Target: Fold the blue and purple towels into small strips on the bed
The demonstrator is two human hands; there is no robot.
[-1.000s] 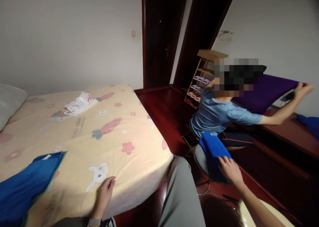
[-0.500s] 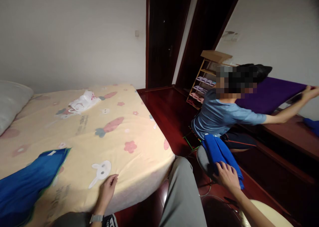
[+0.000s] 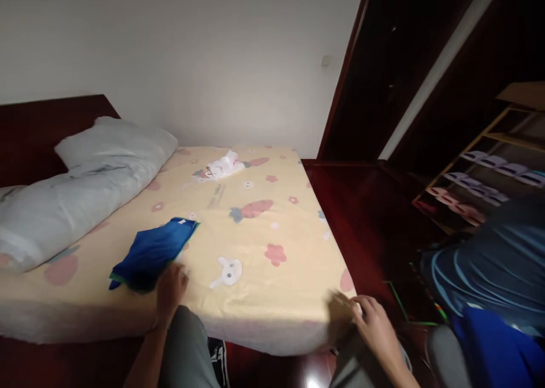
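Note:
A folded blue cloth [image 3: 155, 249] with a green edge and a white label lies on the bed [image 3: 255, 286]. My left hand [image 3: 171, 291] is beside the cloth's near edge, over the front of the mattress. Its fingers look curled but are smeared by motion, so contact with the cloth is unclear. My right hand [image 3: 377, 325] hovers by the bed's front right corner, above my right knee; its fingers are loosely bent and apart, with nothing seen in them. A second blue cloth [image 3: 496, 348] hangs at the lower right, next to a grey stool seat [image 3: 447, 357].
A crumpled white plastic bag [image 3: 225, 165] rests toward the back of the bed. A large grey bundle of bedding [image 3: 93, 189] covers the left side. At right are a person's blue shirt [image 3: 494, 263] and a rack of slippers [image 3: 489, 167]. A dark door [image 3: 383, 76] stands behind.
The view has swung left, bringing the bedding and headboard into sight. My right hand has left the blue cloth on the stool. My left hand is now near the cloth on the bed.

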